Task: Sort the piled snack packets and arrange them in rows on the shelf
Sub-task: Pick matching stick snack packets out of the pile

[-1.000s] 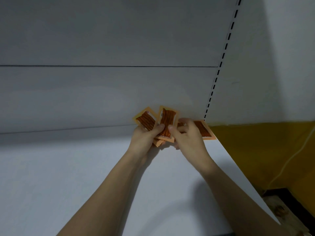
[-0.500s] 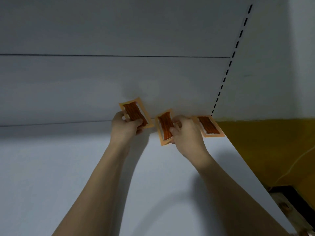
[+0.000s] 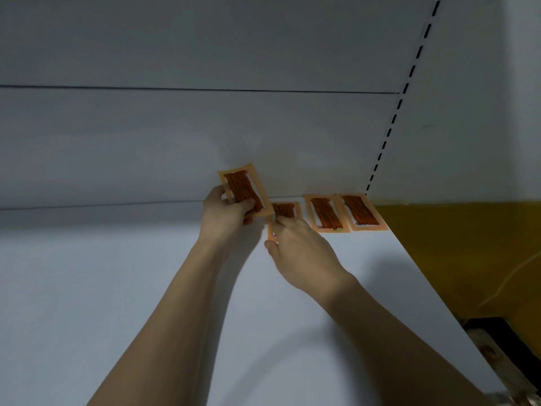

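Two orange snack packets lie flat side by side at the back right corner of the white shelf (image 3: 117, 288): one packet (image 3: 361, 213) at the corner, a second packet (image 3: 325, 213) to its left. A third packet (image 3: 285, 210) lies left of these, and my right hand (image 3: 298, 250) rests its fingers on it, hiding its lower half. My left hand (image 3: 224, 215) holds a fourth packet (image 3: 243, 190) up between thumb and fingers, tilted, just above the shelf near the back panel.
The shelf's right edge runs diagonally toward me. Beyond it are a yellow wall (image 3: 468, 244) with a thin pale cable (image 3: 512, 279) and a dark object (image 3: 503, 347) below. A slotted upright (image 3: 404, 92) rises from the back corner.
The packet my right hand held now lies flat beside the corner packet. My right hand has come to a third packet on the shelf. My left hand keeps one packet raised.
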`<action>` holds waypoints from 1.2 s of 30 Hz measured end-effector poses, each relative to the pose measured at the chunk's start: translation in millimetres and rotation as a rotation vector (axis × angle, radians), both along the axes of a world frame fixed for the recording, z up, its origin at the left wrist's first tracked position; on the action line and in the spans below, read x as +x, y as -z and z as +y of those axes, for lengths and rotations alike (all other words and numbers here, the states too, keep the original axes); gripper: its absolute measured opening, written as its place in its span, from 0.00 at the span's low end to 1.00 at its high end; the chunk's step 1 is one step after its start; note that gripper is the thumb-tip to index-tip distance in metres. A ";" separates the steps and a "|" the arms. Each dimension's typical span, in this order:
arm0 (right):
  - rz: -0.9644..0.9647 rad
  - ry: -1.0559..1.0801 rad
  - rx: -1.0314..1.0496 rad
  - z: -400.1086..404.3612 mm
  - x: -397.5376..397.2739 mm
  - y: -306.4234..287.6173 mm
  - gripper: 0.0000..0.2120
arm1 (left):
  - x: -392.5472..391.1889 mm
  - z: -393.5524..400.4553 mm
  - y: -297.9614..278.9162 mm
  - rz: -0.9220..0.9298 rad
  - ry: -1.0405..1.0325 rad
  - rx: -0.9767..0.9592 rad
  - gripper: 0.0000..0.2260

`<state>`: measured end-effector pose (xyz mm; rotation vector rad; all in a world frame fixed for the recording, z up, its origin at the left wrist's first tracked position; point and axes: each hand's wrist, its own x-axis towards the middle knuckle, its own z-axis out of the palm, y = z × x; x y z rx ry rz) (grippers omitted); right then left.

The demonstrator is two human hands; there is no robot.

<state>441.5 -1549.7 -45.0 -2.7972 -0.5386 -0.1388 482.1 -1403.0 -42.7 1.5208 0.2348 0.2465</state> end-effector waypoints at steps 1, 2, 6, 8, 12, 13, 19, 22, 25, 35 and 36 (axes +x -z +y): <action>-0.003 0.006 0.006 -1.3 1.5 1.3 0.20 | -0.2 -0.4 0.2 0.001 0.008 0.006 0.13; -0.003 0.013 0.013 -2.9 3.5 2.3 0.20 | -0.4 -0.8 0.2 0.000 0.015 0.014 0.13; -0.006 0.025 0.000 -5.6 6.7 3.7 0.22 | -1.1 -0.6 0.1 0.010 0.026 0.028 0.14; -0.008 0.028 -0.002 -6.1 6.9 4.9 0.24 | -2.1 -0.2 -1.1 0.013 0.032 0.021 0.13; -0.004 0.042 0.033 -7.5 11.6 9.9 0.24 | -4.1 1.6 -4.0 0.016 0.047 0.029 0.15; -0.007 0.038 0.042 -8.2 12.3 11.2 0.24 | -4.6 2.0 -4.7 0.022 0.049 0.036 0.18; -0.165 0.067 0.247 -20.3 20.4 2.5 0.11 | -3.3 4.2 0.6 0.050 0.023 0.204 0.32; -0.254 0.232 0.343 -41.3 30.5 -7.3 0.13 | -4.8 -0.5 5.3 0.067 0.016 0.452 0.29; -0.183 0.377 0.342 -70.6 38.6 -5.4 0.15 | -7.5 -3.9 10.0 0.064 -0.054 0.883 0.29; 0.094 0.427 0.041 -89.8 50.3 11.7 0.21 | -10.2 -7.5 17.3 -0.166 0.159 1.006 0.14; 0.095 0.430 0.045 -89.9 49.3 10.6 0.20 | -10.1 -8.0 17.2 -0.177 0.169 1.013 0.14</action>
